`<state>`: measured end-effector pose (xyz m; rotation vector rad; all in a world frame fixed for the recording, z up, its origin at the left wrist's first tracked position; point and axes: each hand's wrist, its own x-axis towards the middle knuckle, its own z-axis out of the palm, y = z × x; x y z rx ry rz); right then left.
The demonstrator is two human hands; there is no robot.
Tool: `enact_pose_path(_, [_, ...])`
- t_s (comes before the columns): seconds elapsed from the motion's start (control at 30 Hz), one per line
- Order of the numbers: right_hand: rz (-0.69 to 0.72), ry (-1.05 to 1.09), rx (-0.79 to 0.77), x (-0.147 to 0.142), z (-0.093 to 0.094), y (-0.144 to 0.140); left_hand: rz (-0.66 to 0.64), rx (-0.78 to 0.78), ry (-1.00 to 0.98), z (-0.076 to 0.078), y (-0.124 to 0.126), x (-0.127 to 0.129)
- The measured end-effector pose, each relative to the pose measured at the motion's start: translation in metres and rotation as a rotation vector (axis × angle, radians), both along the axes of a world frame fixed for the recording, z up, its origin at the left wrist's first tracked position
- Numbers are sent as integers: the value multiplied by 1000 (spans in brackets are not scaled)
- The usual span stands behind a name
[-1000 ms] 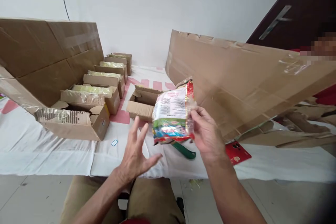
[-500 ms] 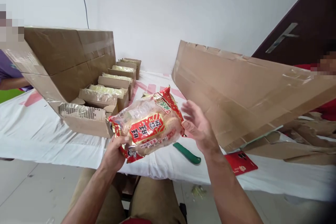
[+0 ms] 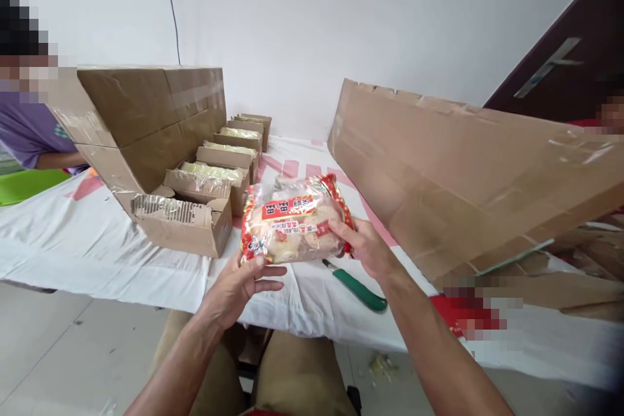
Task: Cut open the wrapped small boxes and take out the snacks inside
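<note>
red-ended, clear plastic is used for the snack bag [image 3: 305, 224], which is held up over the front of the white tablecloth [image 3: 73, 260], between both hands. its right end is pinched by the right hand [image 3: 368, 244], thumb in front and fingers behind. its lower left corner is touched by the thumb of the left hand [image 3: 238, 286], whose fingers are spread below; whether it is gripped there cannot be told. pale, rounded pieces are seen through the film. large white chinese characters are printed on a red panel, with smaller lettering beneath and a white cartoon figure at the corner; the brand cannot be read with certainty.

to the left, a row of open cardboard boxes [image 3: 229, 159] is lined up towards the wall, pale yellow contents in clear wrap being shown in several. the nearest cardboard box [image 3: 180, 237] has a torn, ribbed edge, and its inside is mostly hidden. pink letter-like shapes [image 3: 292, 169] are borne by the cloth. a green-handled tool [image 3: 361, 289] is laid near the right hand.
</note>
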<state>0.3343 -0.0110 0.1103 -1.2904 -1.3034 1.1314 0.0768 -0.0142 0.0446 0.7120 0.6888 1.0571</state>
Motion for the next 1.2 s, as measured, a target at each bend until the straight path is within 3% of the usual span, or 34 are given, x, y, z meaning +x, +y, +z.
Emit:
enact_pose_path(0.2, [-36, 108, 43, 13, -27, -6, 19, -5, -32, 4, -4, 1])
enact_pose_path(0.33, [29, 163, 36, 6, -44, -7, 105, -41, 8, 2, 7, 0])
enact_pose_path(0.43, [56, 191, 31, 1, -48, -5, 132, 7, 32, -3, 15, -2])
enact_pose_path(0.53, [15, 196, 82, -2, -46, -2, 130, 102, 58, 5, 19, -10])
enact_pose_path(0.63, [-100, 188, 171, -8, -38, 2, 119, 211, 91, 26, 24, -22])
enact_pose_path(0.77, [-110, 131, 297, -21, -17, 9, 190, 357, 123, 61, 38, -37])
enact_pose_path(0.9, [-60, 125, 467, -41, 21, 14, 346, 558, 154, 95, 46, -50])
enact_pose_path(1.07, [-15, 90, 718, -72, 71, 15, 490, 868, 250, 144, 38, -78])
enact_pose_path(1.13, [-11, 58, 752, -85, 79, 15, 519, 960, 308, 158, 30, -96])
enact_pose_path(1.2, [27, 55, 658, -99, 73, 15, 560, 989, 368, 158, 23, -118])
